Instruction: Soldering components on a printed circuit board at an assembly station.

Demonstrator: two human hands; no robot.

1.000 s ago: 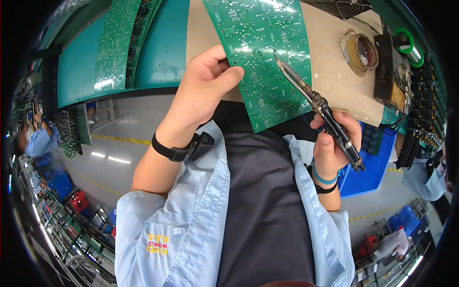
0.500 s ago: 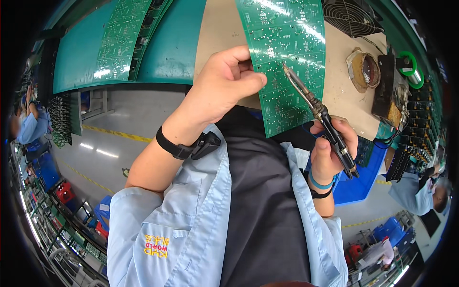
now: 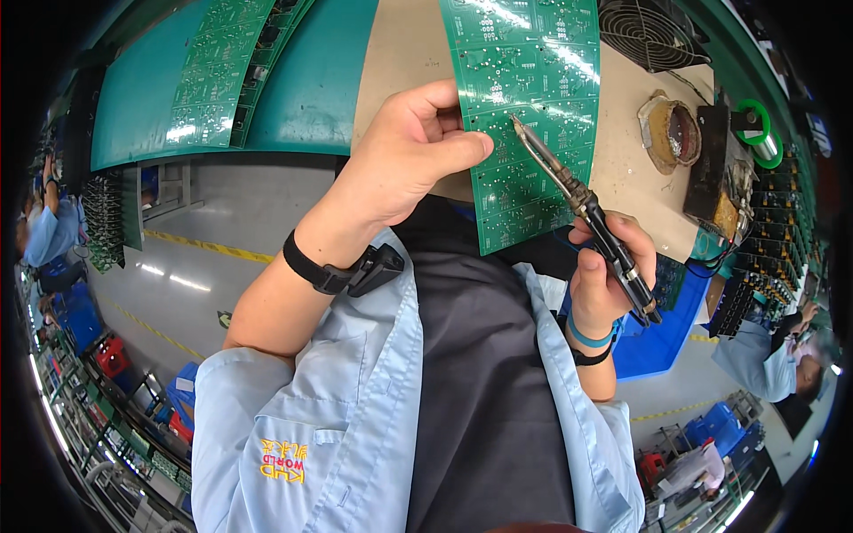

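Observation:
My left hand (image 3: 404, 160) grips the left edge of a long green circuit board panel (image 3: 533, 80), thumb on its face, holding it over a tan work surface (image 3: 622, 151). My right hand (image 3: 604, 275) holds a black-handled soldering iron (image 3: 582, 209) like a pen. Its metal tip touches the board just right of my left thumb. A black strap with a clip circles my left wrist, and a blue band and a black band sit on my right wrist.
A brown tip-cleaner pot (image 3: 673, 129), a black iron stand (image 3: 706, 160) and a green solder spool (image 3: 757, 124) sit at the right. A fan grille (image 3: 653, 31) is at the top. More green boards (image 3: 213, 80) lie on a teal bench. Other people in blue work at both sides.
The board and both hands have shifted up and right in view since a second ago. The iron tip stays on the board, now closer to my left thumb.

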